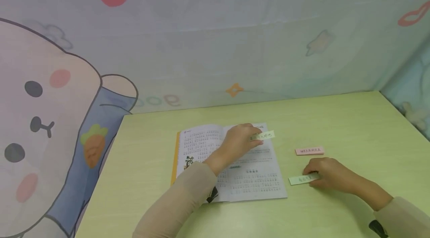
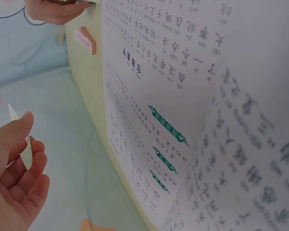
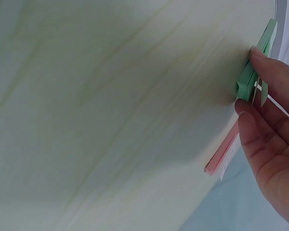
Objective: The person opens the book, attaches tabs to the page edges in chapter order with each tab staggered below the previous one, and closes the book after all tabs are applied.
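Over the right page of an open book (image 1: 255, 185), my left hand (image 1: 235, 141) pinches a pale green paper strip (image 1: 268, 135) with handwriting on it. The left wrist view shows that strip (image 2: 26, 156) held upright between thumb and fingers, apart from the page. My right hand (image 1: 330, 174) grips the right end of a green sticky-note pad (image 1: 296, 180) on the table, thumb on one side and fingers on the other. Some loose slips of the pad (image 3: 269, 36) stick out by the fingers. Just beyond it lies a pink sticky-note pad (image 1: 309, 150), also with writing on it.
The light yellow-green table (image 1: 349, 126) runs back to a cartoon-printed cloth (image 1: 208, 44). A large printed bear (image 1: 50, 118) shows on the cloth at the left. The book's orange edge (image 1: 175, 156) sticks out along its left side.
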{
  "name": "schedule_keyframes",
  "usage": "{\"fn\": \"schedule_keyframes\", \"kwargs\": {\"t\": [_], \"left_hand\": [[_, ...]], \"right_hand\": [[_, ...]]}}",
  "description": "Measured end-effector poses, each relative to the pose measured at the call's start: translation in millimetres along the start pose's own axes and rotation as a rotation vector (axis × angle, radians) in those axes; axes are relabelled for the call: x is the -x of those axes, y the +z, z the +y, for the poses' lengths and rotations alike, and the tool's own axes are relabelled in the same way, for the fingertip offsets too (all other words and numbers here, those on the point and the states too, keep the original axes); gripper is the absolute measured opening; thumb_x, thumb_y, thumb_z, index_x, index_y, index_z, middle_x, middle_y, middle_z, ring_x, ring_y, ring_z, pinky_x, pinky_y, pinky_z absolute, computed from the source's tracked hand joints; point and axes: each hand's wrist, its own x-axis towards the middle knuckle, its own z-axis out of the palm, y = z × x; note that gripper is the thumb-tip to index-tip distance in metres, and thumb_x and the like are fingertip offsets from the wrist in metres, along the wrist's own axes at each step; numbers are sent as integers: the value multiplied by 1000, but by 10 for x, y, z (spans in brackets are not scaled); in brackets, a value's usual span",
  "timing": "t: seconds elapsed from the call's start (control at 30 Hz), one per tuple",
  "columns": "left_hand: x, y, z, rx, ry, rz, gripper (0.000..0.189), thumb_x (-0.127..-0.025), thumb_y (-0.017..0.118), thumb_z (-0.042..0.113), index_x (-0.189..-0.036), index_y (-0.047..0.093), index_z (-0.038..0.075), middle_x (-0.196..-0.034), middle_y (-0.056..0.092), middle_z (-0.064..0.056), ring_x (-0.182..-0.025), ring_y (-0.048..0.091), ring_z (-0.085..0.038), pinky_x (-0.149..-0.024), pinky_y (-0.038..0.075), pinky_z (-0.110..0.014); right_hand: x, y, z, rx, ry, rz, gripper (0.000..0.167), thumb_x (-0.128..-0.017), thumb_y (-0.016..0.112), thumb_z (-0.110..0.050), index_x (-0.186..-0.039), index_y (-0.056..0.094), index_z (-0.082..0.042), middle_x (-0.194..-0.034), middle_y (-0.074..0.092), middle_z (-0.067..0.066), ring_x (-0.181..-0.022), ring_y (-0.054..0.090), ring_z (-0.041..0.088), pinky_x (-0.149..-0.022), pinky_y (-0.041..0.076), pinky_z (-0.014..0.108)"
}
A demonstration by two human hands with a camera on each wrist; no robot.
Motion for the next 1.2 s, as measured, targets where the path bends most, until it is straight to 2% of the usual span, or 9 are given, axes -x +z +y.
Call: {"fn": "schedule_keyframes", "kwargs": {"t": [0.23,0.47,0.63,0.77,0.93,1.07,1.2], "left_hand": [[-10,1,1,9,-1,-9,32,-83,70,25,-109,68,8,-104,68,-2,-91,64,-10,-82,49,-16],[-22,14,-5,7,-13,-17,32,-82,71,26,-109,69,9,-105,68,-2,-95,64,-12,-84,49,-19],[-33,17,9,2,-15,-26,33,-82,70,27,-110,68,9,-108,68,-1,-98,63,-12,-87,48,-20],[-42,27,17,-16,-21,-29,33,-82,70,28,-110,68,10,-108,67,-1,-98,63,-11,-87,47,-19],[-67,46,28,-35,-10,-26,33,-82,70,28,-110,68,10,-104,68,-1,-93,64,-11,-84,48,-18],[-94,52,40,-46,3,-19,33,-81,71,28,-109,69,10,-101,68,-1,-87,64,-9,-79,49,-16],[-133,49,60,-66,10,-19,31,-81,71,28,-107,70,11,-97,68,0,-82,63,-7,-72,48,-14]], "right_hand": [[-2,-6,28,-16,-30,-10,25,-67,82,-12,-88,69,-12,-86,61,-9,-74,52,-1,-60,48,23],[-54,-67,13,-28,37,-54,26,-70,81,-19,-91,70,-12,-89,62,-10,-78,55,3,-65,50,26],[-147,-183,15,-78,81,-41,25,-73,79,-18,-94,70,-8,-89,64,-6,-77,56,8,-61,49,24],[-262,-289,20,-201,114,10,28,-78,76,-19,-99,69,-3,-91,66,0,-77,58,9,-62,51,23],[-432,-396,21,-422,227,62,36,-81,73,-20,-108,65,2,-91,67,3,-79,60,6,-66,53,24],[-591,-429,26,-579,323,82,41,-85,69,-20,-116,60,5,-97,66,10,-85,63,12,-72,53,26],[-757,-441,8,-757,363,103,43,-93,59,-20,-122,53,10,-105,63,19,-90,64,17,-79,53,28]]}}
